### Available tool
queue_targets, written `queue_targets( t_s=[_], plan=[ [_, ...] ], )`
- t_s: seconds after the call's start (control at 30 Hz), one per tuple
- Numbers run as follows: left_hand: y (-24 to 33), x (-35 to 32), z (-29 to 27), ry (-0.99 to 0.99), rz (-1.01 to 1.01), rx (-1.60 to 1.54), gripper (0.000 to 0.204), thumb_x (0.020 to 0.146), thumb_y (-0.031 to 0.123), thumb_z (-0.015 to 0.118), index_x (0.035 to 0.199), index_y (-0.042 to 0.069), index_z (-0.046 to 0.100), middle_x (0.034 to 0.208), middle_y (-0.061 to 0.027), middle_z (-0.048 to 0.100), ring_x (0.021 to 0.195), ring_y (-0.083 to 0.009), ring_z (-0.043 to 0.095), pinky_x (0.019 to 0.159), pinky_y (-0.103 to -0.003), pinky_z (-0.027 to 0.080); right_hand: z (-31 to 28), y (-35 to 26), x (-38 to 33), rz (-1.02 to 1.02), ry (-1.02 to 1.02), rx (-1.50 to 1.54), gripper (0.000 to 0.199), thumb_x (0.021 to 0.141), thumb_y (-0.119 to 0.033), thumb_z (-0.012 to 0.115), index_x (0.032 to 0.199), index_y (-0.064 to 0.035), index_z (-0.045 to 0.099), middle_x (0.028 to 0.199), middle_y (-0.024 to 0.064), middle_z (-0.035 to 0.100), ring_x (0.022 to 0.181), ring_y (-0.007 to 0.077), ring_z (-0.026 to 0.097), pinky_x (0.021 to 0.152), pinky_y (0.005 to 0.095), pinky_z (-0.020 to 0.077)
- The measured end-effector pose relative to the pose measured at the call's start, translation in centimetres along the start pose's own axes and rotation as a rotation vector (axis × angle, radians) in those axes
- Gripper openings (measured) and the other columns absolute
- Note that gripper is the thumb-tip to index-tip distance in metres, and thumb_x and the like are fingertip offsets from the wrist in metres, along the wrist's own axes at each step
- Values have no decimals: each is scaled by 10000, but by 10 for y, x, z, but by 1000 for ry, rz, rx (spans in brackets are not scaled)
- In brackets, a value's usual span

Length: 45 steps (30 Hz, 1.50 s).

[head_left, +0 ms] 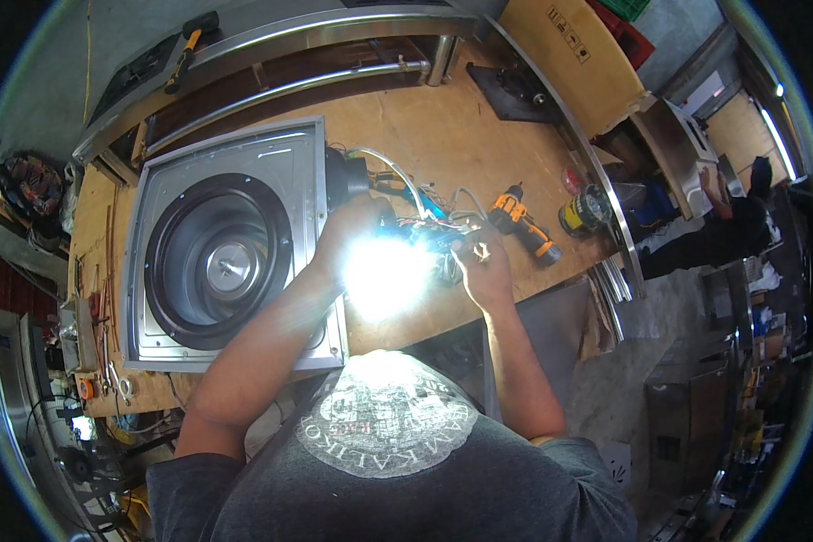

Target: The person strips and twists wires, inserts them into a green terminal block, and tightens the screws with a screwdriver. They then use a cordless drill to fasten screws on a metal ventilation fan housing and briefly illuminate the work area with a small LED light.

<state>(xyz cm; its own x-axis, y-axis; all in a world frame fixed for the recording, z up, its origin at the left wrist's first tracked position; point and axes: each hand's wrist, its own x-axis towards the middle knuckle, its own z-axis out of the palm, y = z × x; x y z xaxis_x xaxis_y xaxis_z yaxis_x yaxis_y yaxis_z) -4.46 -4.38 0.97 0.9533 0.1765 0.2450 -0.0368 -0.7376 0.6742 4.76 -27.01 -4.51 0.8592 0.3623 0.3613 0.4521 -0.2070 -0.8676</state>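
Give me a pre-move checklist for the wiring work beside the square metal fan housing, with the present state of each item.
1. Left hand at the wire bundle: ok, it rests at the housing's right edge.
2. Right hand on the wires: ok, fingers are at the bundle.
3. View of the work spot: not ok, a bright glare washes it out.
4. What each hand grips: cannot tell, the glare hides it.
5. Square fan housing lying flat on the wooden bench: ok.
6. Orange cordless drill apart from the hands: ok, it lies to the right, untouched.
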Motion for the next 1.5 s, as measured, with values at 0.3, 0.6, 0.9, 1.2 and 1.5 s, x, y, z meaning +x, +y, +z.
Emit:
queue_targets(
  t_s=[0.3, 0.6, 0.9, 1.2, 1.5],
  plan=[
    [9, 0, 0, 69, -59, 158, 626, 645, 492, 872, 991, 17, 658, 959, -158, 646, 912, -360, 664, 793, -448, 523, 6, -18, -1, -152, 12, -171, 206, 835, -135, 739, 888, -9, 585, 1212, 229, 590, 1131, 368, 571, 979, 434, 446],
    [18, 4, -14, 84, -116, 71, 671, 636, 483, 889, 1022, -7, 641, 985, -181, 655, 947, -355, 662, 821, -432, 528, 3, -28, 9, 70, 12, -49, 209, 850, -151, 729, 914, -4, 595, 1254, 237, 597, 1207, 373, 561, 1004, 428, 436],
    [11, 6, -5, -67, -4, -134, 404, 691, 218, 876, 986, 16, 688, 944, -177, 678, 877, -331, 673, 786, -403, 528, -20, -7, 0, 271, 100, 182, 148, 888, -102, 717, 877, -16, 597, 1228, 145, 608, 1148, 207, 552, 971, 343, 420],
    [23, 3, -8, -122, 53, -35, 338, 722, 206, 843, 970, 25, 701, 970, -174, 678, 886, -342, 659, 819, -403, 520, -30, -27, -16, 258, 61, -101, 181, 895, -173, 716, 904, -24, 613, 825, 27, 608, 818, 143, 570, 770, 304, 457],
    [19, 5, -12, -17, 18, 9, 410, 806, 382, 775, 986, 20, 706, 972, -156, 673, 911, -335, 671, 819, -413, 530, -94, -42, 60, 26, -375, -359, 206, 866, -193, 733, 897, -23, 622, 752, 48, 597, 707, 140, 544, 658, 319, 452]
  ],
)
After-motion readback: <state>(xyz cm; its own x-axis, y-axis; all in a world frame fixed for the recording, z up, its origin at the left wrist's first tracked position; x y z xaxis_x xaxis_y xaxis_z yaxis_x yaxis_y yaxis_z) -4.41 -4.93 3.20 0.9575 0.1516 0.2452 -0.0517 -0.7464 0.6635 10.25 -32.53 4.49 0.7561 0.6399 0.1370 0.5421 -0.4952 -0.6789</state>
